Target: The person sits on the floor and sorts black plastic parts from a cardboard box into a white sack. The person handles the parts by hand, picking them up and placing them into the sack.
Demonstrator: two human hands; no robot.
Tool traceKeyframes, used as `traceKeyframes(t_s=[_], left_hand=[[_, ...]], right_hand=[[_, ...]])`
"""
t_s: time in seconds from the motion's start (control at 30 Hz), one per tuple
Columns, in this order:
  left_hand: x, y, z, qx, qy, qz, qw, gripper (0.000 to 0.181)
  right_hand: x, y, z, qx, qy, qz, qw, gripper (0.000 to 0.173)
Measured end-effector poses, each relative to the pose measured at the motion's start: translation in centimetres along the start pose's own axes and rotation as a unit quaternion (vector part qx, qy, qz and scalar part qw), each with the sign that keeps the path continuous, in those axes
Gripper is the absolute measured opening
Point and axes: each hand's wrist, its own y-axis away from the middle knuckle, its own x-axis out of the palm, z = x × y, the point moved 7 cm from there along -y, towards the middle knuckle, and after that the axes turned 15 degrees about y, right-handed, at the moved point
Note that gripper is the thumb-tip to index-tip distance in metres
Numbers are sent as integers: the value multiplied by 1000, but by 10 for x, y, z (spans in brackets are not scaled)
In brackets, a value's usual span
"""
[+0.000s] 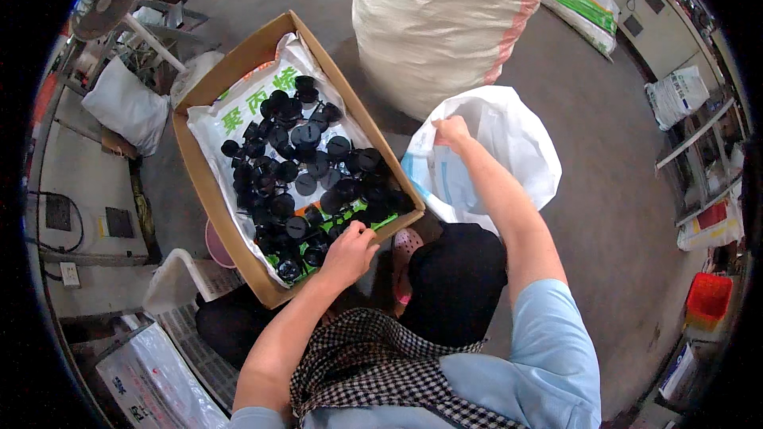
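Note:
Before me a cardboard box (232,248), lined with a printed plastic sack (205,122), holds many small black plastic parts (306,136) with round caps. My left hand (350,252) is at the box's near edge, fingers bent over the rim beside the parts. Whether it grips anything is hidden. To the right of the box stands a white woven sack (524,149) with its mouth spread wide. My right hand (451,131) reaches to the left inner side of that mouth; its fingertips are partly hidden, so I cannot tell whether they hold something.
A large, full woven sack (429,24) with a red stripe stands beyond the white one. A pedestal fan (106,1) is at the far left, above a white sack (128,104). Machine cabinets (83,173) line the left side. An orange-red basket (709,298) sits at right.

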Motion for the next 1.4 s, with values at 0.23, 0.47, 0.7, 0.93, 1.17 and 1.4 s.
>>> traceKeyframes(t_s=[0.23, 0.47, 0.7, 0.93, 1.17, 1.4], left_hand=[[-2, 7, 10, -23, 18, 6, 1000, 20], [5, -6, -11, 16, -9, 20, 1000, 23], [-18, 18, 1, 3, -12, -3, 1000, 23], [-21, 44, 3, -8, 9, -12, 1000, 20], [-36, 61, -16, -22, -30, -52, 998, 22], [-35, 80, -20, -56, -89, -11, 994, 32]], right_hand=[[1, 19, 30, -407, 222, 122, 878, 29], [-11, 21, 98, -357, 231, -132, 895, 30], [4, 37, 94, -197, 70, -114, 971, 52], [-51, 104, 58, -191, 49, -95, 976, 71], [-94, 169, 74, -231, 171, -166, 943, 54], [-49, 259, 195, -506, 210, -162, 821, 34]])
